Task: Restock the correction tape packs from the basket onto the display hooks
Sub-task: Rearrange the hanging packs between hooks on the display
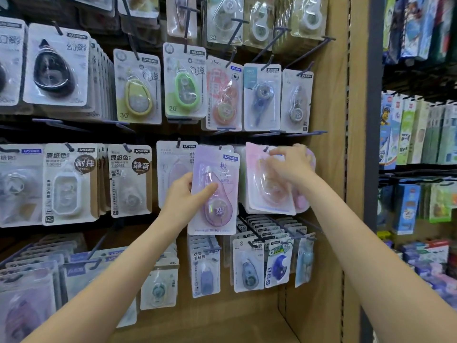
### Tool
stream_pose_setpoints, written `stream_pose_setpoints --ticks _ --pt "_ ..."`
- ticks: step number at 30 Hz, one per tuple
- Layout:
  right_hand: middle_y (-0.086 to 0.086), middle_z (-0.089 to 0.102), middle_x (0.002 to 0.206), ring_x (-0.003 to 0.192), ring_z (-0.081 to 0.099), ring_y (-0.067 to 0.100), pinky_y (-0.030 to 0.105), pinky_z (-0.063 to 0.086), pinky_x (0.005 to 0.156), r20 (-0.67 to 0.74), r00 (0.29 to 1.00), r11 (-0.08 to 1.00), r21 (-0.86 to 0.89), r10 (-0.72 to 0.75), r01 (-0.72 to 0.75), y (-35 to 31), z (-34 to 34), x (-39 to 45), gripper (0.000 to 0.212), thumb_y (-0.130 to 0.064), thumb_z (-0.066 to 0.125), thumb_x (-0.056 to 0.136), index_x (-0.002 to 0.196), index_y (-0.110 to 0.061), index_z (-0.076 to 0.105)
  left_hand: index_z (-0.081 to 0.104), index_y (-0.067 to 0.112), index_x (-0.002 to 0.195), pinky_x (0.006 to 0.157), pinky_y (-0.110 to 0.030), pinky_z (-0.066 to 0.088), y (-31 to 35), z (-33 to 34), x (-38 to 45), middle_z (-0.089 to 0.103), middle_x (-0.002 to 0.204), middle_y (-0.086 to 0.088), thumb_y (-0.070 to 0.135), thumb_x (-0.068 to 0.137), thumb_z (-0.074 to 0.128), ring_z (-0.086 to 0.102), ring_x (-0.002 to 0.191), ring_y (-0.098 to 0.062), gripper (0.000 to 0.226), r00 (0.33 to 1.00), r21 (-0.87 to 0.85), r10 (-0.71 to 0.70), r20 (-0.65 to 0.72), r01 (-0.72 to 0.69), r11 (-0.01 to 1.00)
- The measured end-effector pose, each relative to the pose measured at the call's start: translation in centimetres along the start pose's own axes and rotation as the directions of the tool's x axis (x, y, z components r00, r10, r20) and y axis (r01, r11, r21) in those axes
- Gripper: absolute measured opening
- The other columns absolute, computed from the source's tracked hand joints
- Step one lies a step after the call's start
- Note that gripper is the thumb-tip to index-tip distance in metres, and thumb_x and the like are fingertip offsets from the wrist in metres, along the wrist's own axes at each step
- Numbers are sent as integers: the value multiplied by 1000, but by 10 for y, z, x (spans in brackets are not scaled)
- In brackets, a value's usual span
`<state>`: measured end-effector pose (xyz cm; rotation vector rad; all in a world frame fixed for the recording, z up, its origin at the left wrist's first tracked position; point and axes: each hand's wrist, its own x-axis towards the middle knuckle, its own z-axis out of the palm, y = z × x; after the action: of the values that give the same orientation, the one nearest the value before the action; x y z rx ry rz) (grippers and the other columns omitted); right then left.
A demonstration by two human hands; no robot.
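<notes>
- Hanging is the step in hand: two correction tape packs are up at the middle row of the display, and neither looks fully settled on its hook yet.
- Left hand [181, 194] grips a purple pack [214, 191] by its left edge, thumb curled over the clear front and the other fingers hidden behind the card. The pack tilts slightly, its top close under a hook [220, 147]; whether the hole is already on that hook I cannot tell.
- Right hand [293, 164] is at the top of a pink pack [268, 184], just right of the purple one, fingers bent over the card's upper edge near its hook [266, 149]. It seems to be pinching or pressing the card there; the exact grip is blurred.
- More pink packs hang behind the front one, so that hook is already well filled.
- Basket is out of view.
- Next move, as I judge it: line the purple pack's hole up with the hook tip, slide it back until it hangs straight, then free the pink pack once it sits flush.
- Risk: pushing at an angle could knock neighbouring packs or bend the card at the hole.
</notes>
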<state>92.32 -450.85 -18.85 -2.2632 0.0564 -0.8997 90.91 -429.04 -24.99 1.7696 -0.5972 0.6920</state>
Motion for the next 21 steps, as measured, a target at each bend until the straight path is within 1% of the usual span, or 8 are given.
stream_pose_setpoints --ticks 1,3,5,6,11,15,18,21 --pt "13 15 152 141 15 35 45 18 113 55 998 1000 -21 5 -4 -1 7 -4 50 -47 57 87 130 -23 53 63 15 106 64 -5 46 -1 1 -1 68 96 5 21 88 62 63 86 -2 19 1000 -9 0 -2 0 1000" --pt "10 -1 157 143 5 38 51 12 113 126 991 997 -59 -35 43 1 25 -17 82 -60 58 79 145 -20 30 62 18 103 59 -1 43 -2 2 -2 66 91 10 21 88 62 61 81 2 15 1000 -13 2 -11 -2 1000" --pt "7 -11 158 143 2 38 51 11 113 80 995 992 -104 -65 73 6 42 -27 99 -60 62 78 151 -22 7 60 23 98 57 0 42 -5 3 -3 64 87 14 20 88 62 61 73 6 10 1000 -19 -8 -13 8 1000" --pt "7 -12 158 143 2 39 50 11 113 32 995 987 -131 -89 93 10 47 -29 101 -58 63 78 151 -22 3 60 25 95 56 -1 42 -7 2 -4 64 85 15 21 88 62 61 70 8 8 1000 -26 -13 -13 12 1000" --pt "3 -11 158 142 8 38 51 13 113 13 976 949 -233 -216 213 28 41 -24 99 -54 65 78 151 -24 5 62 23 94 57 -3 43 -15 -1 -7 66 86 11 21 88 62 61 69 9 6 998 -53 -53 -33 51 997" --pt "-1 -10 158 144 4 35 52 12 113 65 972 953 -193 -225 234 28 24 -26 99 -53 68 76 150 -27 8 63 24 101 69 -13 49 -14 1 -8 68 95 10 24 88 62 64 86 -1 13 995 -126 -102 -7 100 987" --pt "3 3 158 143 7 33 53 14 114 48 974 957 -181 -221 226 23 18 -29 90 -53 69 75 147 -26 23 61 31 99 70 -11 50 -8 1 -8 69 98 11 27 88 61 65 85 3 11 993 -214 -106 49 114 970" --pt "7 19 153 138 17 32 52 19 112 7 973 957 -179 -229 227 18 13 -35 76 -52 68 76 140 -24 37 63 30 100 80 -25 53 -4 0 -8 70 101 7 29 89 59 66 93 -7 11 988 -276 -133 80 150 949"
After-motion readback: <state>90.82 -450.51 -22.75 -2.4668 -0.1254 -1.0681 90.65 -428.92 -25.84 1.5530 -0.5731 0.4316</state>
